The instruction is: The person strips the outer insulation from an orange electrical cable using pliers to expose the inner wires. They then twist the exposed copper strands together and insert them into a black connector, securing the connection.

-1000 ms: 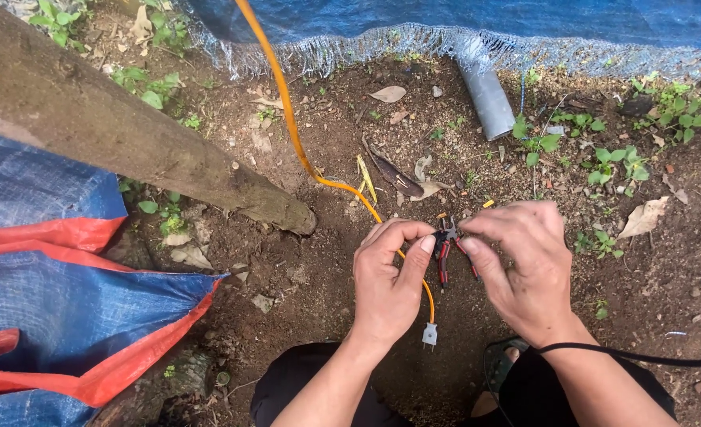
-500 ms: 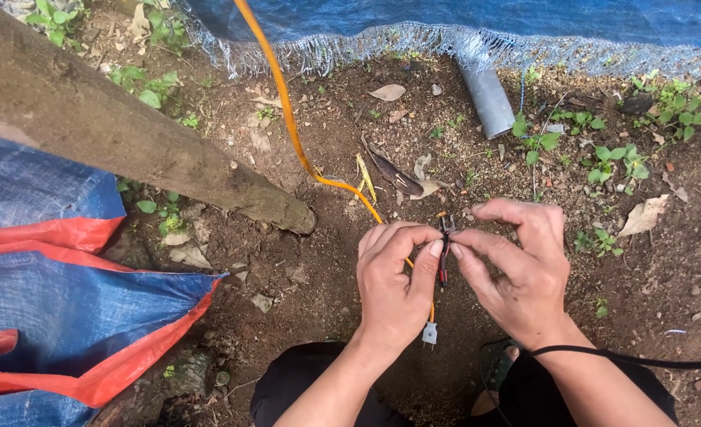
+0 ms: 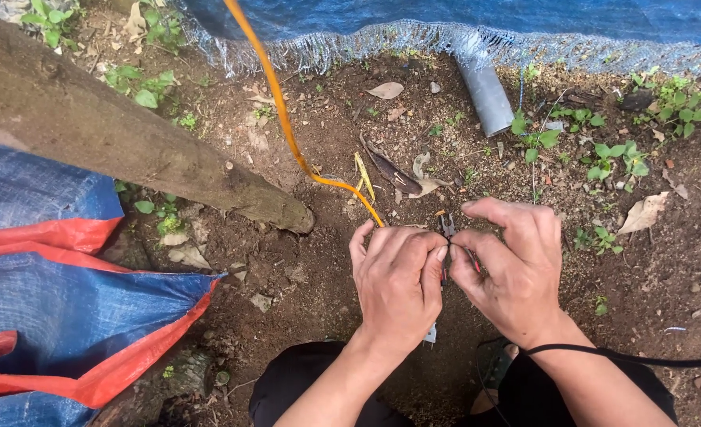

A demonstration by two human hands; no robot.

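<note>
An orange cable (image 3: 287, 130) runs down from the top of the view over bare soil to my hands. My left hand (image 3: 395, 281) is closed around its lower end; a small white plug (image 3: 430, 335) hangs below that fist. My right hand (image 3: 511, 265) meets it fingertip to fingertip and pinches a small tool with red handles (image 3: 448, 229), its dark jaws showing just above the fingers. Thin yellow strands (image 3: 362, 175) branch off the cable near the hands. What lies between the fingertips is hidden.
A thick wooden log (image 3: 105, 134) slants across the left. A blue and red tarp (image 3: 58, 292) lies bottom left, another blue tarp (image 3: 461, 20) with a frayed edge along the top. A grey pipe (image 3: 486, 96) sticks out under it. A black cord (image 3: 619, 357) crosses my right forearm.
My hands have drawn closer together until the fingertips touch, and the left hand has closed more tightly around the cable. The red-handled tool is now mostly covered by fingers.
</note>
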